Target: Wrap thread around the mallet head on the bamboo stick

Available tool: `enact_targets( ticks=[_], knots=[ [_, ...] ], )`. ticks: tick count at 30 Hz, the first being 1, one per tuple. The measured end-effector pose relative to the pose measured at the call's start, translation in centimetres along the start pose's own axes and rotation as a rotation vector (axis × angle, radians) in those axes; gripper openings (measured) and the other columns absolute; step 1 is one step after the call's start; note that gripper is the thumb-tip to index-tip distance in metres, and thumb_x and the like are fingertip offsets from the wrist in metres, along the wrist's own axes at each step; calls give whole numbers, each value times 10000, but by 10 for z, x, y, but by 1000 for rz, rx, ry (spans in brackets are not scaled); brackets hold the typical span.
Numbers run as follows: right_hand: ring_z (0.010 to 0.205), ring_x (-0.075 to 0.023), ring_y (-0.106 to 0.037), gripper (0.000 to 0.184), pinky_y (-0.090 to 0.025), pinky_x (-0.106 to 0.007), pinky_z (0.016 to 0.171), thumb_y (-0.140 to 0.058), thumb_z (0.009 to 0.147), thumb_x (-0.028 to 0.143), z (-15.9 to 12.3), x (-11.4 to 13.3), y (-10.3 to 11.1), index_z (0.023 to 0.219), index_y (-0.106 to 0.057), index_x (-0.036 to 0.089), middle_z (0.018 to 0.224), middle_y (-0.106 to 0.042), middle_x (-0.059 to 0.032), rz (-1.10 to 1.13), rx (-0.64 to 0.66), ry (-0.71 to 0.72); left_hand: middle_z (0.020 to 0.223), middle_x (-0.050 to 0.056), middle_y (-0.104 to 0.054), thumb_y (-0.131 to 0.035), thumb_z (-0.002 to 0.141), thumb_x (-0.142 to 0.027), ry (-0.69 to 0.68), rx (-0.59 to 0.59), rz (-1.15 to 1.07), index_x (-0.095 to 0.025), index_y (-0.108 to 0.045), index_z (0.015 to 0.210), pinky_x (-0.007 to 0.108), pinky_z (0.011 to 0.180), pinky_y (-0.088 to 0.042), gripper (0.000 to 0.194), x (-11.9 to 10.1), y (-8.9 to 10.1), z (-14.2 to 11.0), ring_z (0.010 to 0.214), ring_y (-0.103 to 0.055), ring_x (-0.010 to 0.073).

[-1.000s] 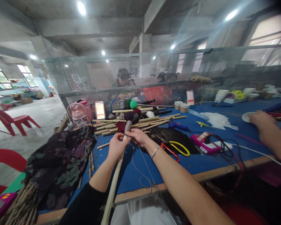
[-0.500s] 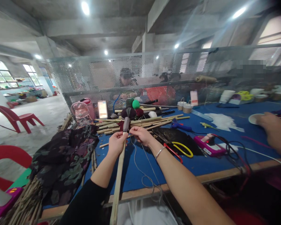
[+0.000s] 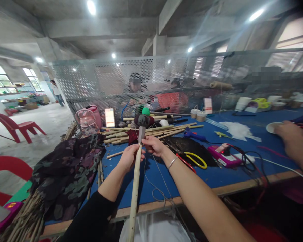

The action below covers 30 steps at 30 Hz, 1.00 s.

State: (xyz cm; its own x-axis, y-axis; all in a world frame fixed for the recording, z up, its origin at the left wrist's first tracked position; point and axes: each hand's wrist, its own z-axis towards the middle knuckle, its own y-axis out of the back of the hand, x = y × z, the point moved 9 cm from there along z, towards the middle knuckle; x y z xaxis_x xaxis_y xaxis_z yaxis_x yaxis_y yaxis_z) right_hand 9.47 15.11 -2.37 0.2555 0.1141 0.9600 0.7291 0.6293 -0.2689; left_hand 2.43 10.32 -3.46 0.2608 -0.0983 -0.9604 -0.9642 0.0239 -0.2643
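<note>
Wooden sticks [image 3: 164, 131], then a perforated metal screen [image 3: 111, 77], block the way beyond the right hand [image 3: 153, 146]. Scissors [image 3: 192, 154] and a purple power strip [image 3: 226, 162] obstruct its right side; between that power strip and the white sheet [image 3: 238, 130], a tabletop [image 3: 238, 145] gap offers passage.

A stick [image 3: 134, 188] passes over the table's near edge [image 3: 227, 189], flanked by left hand [image 3: 128, 158] and right hand [image 3: 154, 145], cloth [image 3: 70, 178] on the left of my remote view, scissors [image 3: 192, 154] right, power strip [image 3: 226, 160] farther right, piled sticks [image 3: 121, 136] behind, partition [image 3: 91, 80] beyond.
</note>
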Motion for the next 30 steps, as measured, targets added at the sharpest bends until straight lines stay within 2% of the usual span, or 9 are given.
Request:
enact_targets(
  ticks=[2, 4, 7, 9, 13, 16, 22, 26, 30],
  knots=[
    [290, -17, -184, 285, -95, -177, 280, -683, 649, 369, 2, -3, 6, 690, -516, 141, 389, -342, 102, -107, -72, 7, 655, 42, -617, -531, 750, -410, 2, -56, 96, -119, -591, 864, 210, 399, -433, 318, 4, 3, 0, 459, -552, 112],
    [279, -23, -215, 280, -112, -189, 278, -673, 654, 376, 5, -7, 7, 675, -529, 137, 378, -359, 94, -181, -133, -2, 658, 26, -603, -583, 717, -433, -92, -186, 245, -129, -568, 927, 197, 371, -406, 370, -2, 13, -2, 443, -538, 106],
    [290, -20, -251, 287, -127, -195, 291, -669, 654, 384, 7, -8, 3, 698, -554, 124, 423, -439, 70, -202, -175, 0, 639, -6, -578, -693, 633, -339, -202, -317, 393, -146, -539, 951, 169, 352, -373, 402, -12, 21, -6, 422, -504, 81],
    [294, -18, -248, 301, -115, -196, 301, -662, 665, 401, 6, -6, 0, 726, -565, 123, 431, -442, 70, -203, -164, 5, 625, -12, -571, -683, 639, -274, -200, -301, 377, -147, -531, 896, 162, 348, -368, 325, -12, 22, -4, 413, -488, 71],
    [297, -22, -195, 289, -88, -193, 308, -667, 661, 406, 2, -2, 4, 709, -559, 142, 389, -325, 106, -197, -122, -21, 550, -47, -518, -626, 676, -239, -202, -232, 243, -152, -496, 845, 154, 335, -360, 230, -16, 21, -1, 397, -466, 66],
    [304, -23, -198, 247, -89, -190, 310, -685, 633, 353, -1, 3, 12, 684, -559, 146, 389, -325, 106, -187, -143, -9, 529, -60, -500, -630, 654, -220, -190, -215, 164, -149, -483, 827, 146, 319, -345, 238, -20, 21, 0, 385, -453, 60],
    [300, -24, -188, 228, -89, -185, 307, -687, 607, 330, -1, 10, 12, 649, -551, 151, 357, -317, 108, -122, -202, 54, 655, 3, -608, -636, 620, -204, -120, -195, 68, -125, -512, 793, 152, 334, -369, 228, -19, 20, 1, 398, -475, 46],
    [308, -24, -172, 252, -90, -171, 301, -707, 591, 329, 0, 5, 7, 665, -536, 158, 356, -300, 117, -35, -165, 25, 660, 5, -618, -673, 594, -226, -121, -204, 61, -126, -530, 789, 152, 334, -367, 261, -19, 22, 2, 398, -482, 47],
    [311, -23, -172, 278, -97, -166, 293, -708, 599, 345, 1, 1, 4, 668, -512, 161, 378, -334, 113, -19, -118, 20, 727, 34, -643, -673, 605, -298, -145, -132, 37, -124, -548, 789, 149, 340, -374, 282, -20, 17, 2, 413, -496, 45]
  ],
)
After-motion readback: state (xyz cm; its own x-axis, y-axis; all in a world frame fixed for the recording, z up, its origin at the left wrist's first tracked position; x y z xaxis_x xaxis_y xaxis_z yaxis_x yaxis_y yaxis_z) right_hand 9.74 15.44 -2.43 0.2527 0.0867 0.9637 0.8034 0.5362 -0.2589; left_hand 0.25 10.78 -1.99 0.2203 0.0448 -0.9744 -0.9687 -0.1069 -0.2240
